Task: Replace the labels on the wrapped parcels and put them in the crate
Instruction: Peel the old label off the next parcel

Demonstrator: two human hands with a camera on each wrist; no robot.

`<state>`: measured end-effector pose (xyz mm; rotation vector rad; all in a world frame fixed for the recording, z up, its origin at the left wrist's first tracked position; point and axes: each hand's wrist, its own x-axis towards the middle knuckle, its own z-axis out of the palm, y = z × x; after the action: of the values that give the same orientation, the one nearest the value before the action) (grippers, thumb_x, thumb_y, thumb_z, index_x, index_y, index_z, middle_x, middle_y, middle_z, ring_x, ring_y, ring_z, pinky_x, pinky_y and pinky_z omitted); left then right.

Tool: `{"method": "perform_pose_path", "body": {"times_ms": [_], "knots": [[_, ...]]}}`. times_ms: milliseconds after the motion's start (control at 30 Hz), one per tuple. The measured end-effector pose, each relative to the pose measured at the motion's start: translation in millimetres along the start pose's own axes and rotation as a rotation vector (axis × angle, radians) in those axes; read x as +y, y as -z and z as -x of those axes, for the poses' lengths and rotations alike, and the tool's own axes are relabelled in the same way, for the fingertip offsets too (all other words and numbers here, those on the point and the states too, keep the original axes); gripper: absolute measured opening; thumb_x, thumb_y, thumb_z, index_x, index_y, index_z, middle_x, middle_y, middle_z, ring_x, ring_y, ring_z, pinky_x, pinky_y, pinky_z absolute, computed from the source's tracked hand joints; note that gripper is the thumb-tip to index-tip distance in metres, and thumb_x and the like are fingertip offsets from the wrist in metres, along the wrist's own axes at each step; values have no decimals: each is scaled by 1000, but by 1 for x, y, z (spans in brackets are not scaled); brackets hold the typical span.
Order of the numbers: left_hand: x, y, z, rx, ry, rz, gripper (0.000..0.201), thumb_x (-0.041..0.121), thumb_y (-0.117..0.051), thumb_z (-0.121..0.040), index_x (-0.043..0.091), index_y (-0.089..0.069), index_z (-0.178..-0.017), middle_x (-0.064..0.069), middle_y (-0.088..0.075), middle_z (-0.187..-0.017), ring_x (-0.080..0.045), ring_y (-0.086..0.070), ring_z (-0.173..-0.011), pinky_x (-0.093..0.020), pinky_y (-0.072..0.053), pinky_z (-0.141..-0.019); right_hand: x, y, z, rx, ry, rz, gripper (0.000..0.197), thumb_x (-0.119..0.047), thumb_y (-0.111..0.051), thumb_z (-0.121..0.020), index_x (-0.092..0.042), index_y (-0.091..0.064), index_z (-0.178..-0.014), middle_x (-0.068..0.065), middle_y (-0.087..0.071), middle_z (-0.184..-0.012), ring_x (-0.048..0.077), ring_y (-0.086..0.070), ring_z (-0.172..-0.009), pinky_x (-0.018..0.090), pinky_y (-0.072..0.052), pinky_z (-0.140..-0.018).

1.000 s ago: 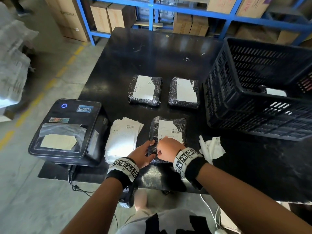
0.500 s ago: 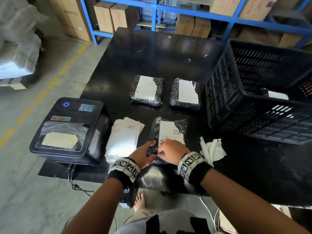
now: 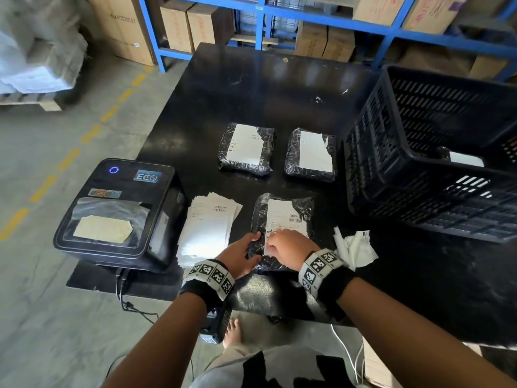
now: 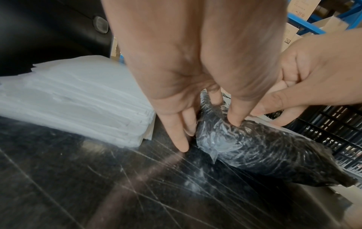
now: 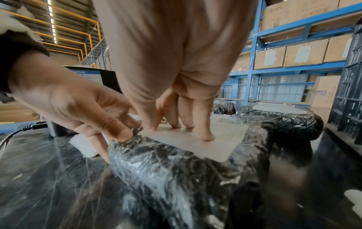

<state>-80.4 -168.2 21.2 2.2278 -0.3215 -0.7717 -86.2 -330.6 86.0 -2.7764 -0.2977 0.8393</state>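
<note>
near parcel: a black parcel wrapped in clear crinkled film [image 3: 281, 228] lies flat on the black scratched table [image 3: 251, 88], just right of the stack of white paper labels [image 3: 208, 228].
label: a white rectangular paper label [image 5: 197, 139] lies on top of that parcel.
right hand: the right hand [image 3: 288, 247] has its fingertips [image 5: 205, 136] pressed straight down on the label; nothing is gripped.
left hand: the left hand [image 3: 240, 256] braces the parcel's left edge, thumb [image 4: 235, 120] on the film, the other fingers extended beside it.
other parcels: two more film-wrapped black parcels [image 3: 246, 148] [image 3: 310, 155] lie beyond the near parcel.
crate: a black slotted plastic crate [image 3: 430, 163] stands right of the near parcel.
printer: a black label printer [image 3: 117, 211] sits left of the label stack.
scraps: crumpled white paper [image 3: 355, 246] lies just right of the near parcel.
</note>
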Motion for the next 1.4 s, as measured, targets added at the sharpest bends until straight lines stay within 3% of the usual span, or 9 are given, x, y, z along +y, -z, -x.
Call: {"method": "perform_pose_path", "body": {"times_ms": [200, 400, 567, 767, 867, 933, 1100, 1200, 1400], "knots": [[2, 1, 2, 5, 7, 1, 59, 29, -58, -92, 31, -29, -143, -4, -59, -124, -21, -64, -100, -29, -52, -85, 2, 1, 3, -11, 61, 37, 28, -18, -48, -93, -7, -72, -85, 11, -69, -91, 29, -64, -90, 42, -52, -81], [3, 2, 2, 2, -6, 24, 60, 26, -59, -90, 28, -30, -143, 1, -50, -139, -16, -61, -107, -28, -48, -90, -17, 2, 2, -22, 42, 174, 17, -14, -47, -96, -7, -62, -94, 7, -47, -70, 27, -51, -75, 27, -35, -54], [4, 2, 2, -13, 8, 46, 60, 24, -59, -90, 27, -31, -143, -3, -56, -132, -21, -59, -112, -35, -49, -95, -24, 1, -1, -61, 35, 229, 29, -14, -46, -98, 2, -59, -119, 18, -61, -113, 33, -62, -105, 37, -48, -88], [5, 4, 5, -13, 10, 31, 60, 29, -59, -90, 32, -30, -142, -2, -51, -139, -19, -59, -112, -37, -49, -96, 3, 7, -7, 5, 17, 78, 32, -14, -43, -94, -9, -45, -62, 5, -44, -61, 22, -45, -57, 31, -38, -56], [5, 4, 5, -23, 28, 60, 59, 28, -60, -90, 33, -31, -142, -3, -53, -136, -22, -61, -111, -36, -50, -96, 27, 10, -1, 152, 26, -85, 22, -27, -52, -93, -14, -69, -94, 2, -71, -93, 20, -65, -86, 33, -52, -79], [6, 4, 6, -28, 36, 69, 60, 27, -61, -90, 32, -31, -142, -2, -54, -135, -22, -62, -107, -32, -51, -92, 38, 11, 4, 234, -1, -100, 33, -40, -55, -94, -22, -63, -120, -6, -67, -114, 13, -62, -104, 29, -49, -88], [15, 7, 2, -19, 51, 55, 62, 22, -64, -84, 25, -34, -138, 0, -59, -116, -17, -66, -77, -31, -58, -74, 49, 27, -7, 283, -61, -59, 42, -39, -54, -95, -24, -52, -134, -5, -55, -130, 14, -53, -119, 33, -45, -96], [22, 10, -3, 6, 24, 14, 64, 25, -68, -79, 22, -36, -135, -2, -44, -137, -15, -59, -94, -26, -54, -78, 48, 41, -24, 245, -76, -36, 45, -36, -56, -94, -25, -50, -136, -7, -51, -134, 16, -50, -123, 38, -43, -100], [40, 28, -25, 5, -42, -68, 88, 33, -70, -79, 27, -18, -149, 7, 3, -159, -22, -23, -142, -42, -32, -112, 39, 60, -57, 124, -89, 52, 48, -37, -57, -94, -29, -47, -140, -7, -46, -140, 19, -47, -128, 43, -44, -102]]}}
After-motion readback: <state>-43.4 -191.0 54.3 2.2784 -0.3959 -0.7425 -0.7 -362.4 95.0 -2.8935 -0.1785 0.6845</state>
